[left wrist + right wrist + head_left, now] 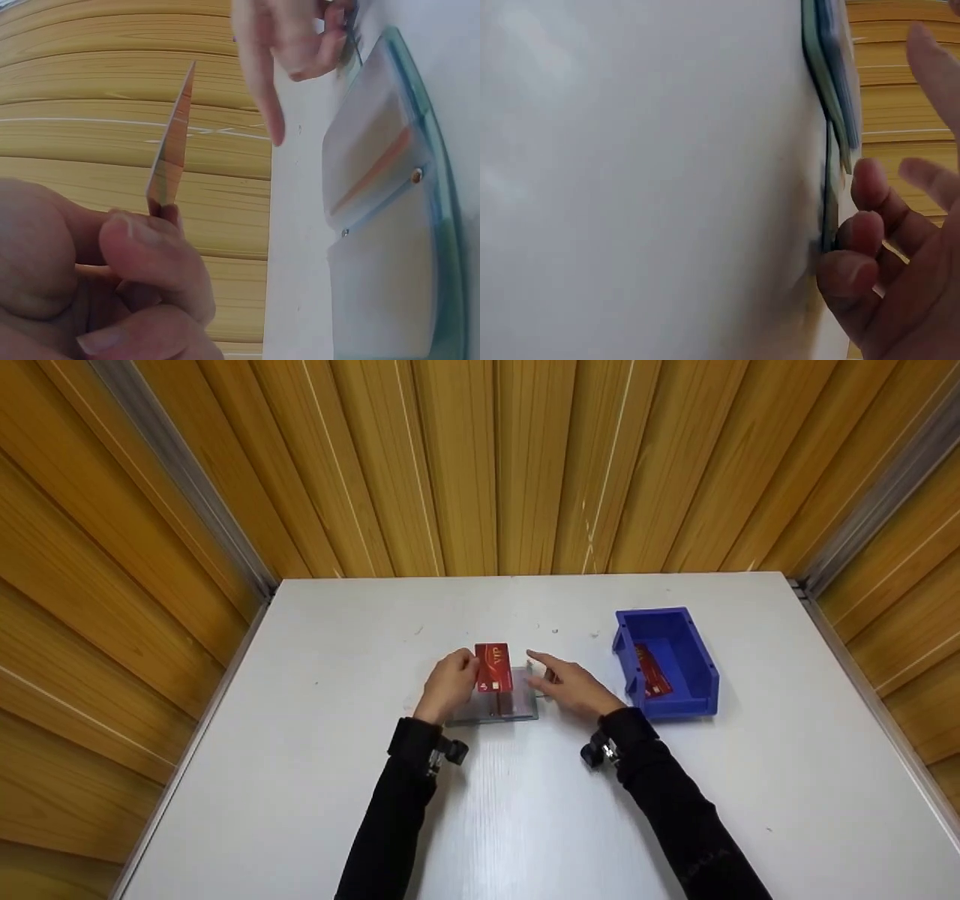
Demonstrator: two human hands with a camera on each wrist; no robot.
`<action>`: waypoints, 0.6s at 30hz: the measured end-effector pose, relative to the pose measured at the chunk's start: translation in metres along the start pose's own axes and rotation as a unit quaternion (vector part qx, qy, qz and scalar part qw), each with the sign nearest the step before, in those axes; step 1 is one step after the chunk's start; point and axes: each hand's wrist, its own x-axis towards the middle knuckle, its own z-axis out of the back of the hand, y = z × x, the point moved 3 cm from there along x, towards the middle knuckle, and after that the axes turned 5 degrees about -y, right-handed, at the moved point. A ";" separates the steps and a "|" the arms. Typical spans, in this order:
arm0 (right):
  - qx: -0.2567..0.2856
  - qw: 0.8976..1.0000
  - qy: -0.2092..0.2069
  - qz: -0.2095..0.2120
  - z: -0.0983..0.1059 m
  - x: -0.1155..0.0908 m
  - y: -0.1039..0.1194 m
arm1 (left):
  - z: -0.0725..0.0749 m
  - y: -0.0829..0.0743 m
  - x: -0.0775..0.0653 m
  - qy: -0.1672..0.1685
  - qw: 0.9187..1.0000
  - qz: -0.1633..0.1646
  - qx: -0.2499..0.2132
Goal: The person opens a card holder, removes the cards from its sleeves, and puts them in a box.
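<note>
My left hand (450,679) pinches a red VIP card (493,666) by its left edge, thumb against fingers. In the left wrist view the card (172,142) appears nearly edge-on, raised above a clear card holder (382,247). That holder, with a greenish edge, transparent pockets and small round studs, lies on the table below the card. My right hand (574,686) is at the holder's right side, index finger extended and the other fingers loosely bent. Its lower fingertips (859,274) are right beside a thin dark edge next to the holder.
A blue bin (679,660) stands to the right of my right hand, with another red card (651,671) inside along its left wall. Small scraps lie toward the back of the white table (337,780). Wood-patterned panels (480,465) enclose the back and sides.
</note>
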 end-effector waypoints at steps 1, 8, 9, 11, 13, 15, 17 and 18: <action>0.030 0.999 -0.006 -0.010 0.000 -0.001 0.004 | -0.002 0.000 0.000 0.000 1.000 0.002 0.000; 0.216 0.968 -0.069 -0.105 -0.017 0.001 0.043 | -0.019 0.000 -0.002 -0.002 1.000 -0.007 0.011; 0.223 0.965 -0.084 -0.114 -0.020 0.002 0.048 | -0.021 -0.001 -0.002 -0.002 1.000 -0.010 0.013; 0.218 0.960 -0.124 -0.126 -0.027 0.005 0.055 | -0.026 -0.002 -0.003 -0.003 1.000 -0.013 0.012; 0.214 0.955 -0.158 -0.130 -0.032 0.007 0.059 | -0.030 -0.003 -0.003 -0.005 1.000 -0.019 0.010; 0.191 0.955 -0.193 -0.123 -0.036 0.008 0.061 | -0.032 -0.003 -0.003 -0.006 1.000 -0.023 0.011; 0.167 0.955 -0.219 -0.114 -0.039 0.009 0.061 | -0.034 -0.004 -0.004 -0.006 1.000 -0.023 0.014; 0.157 0.955 -0.228 -0.109 -0.039 0.010 0.061 | -0.034 -0.004 -0.004 -0.005 1.000 -0.022 0.015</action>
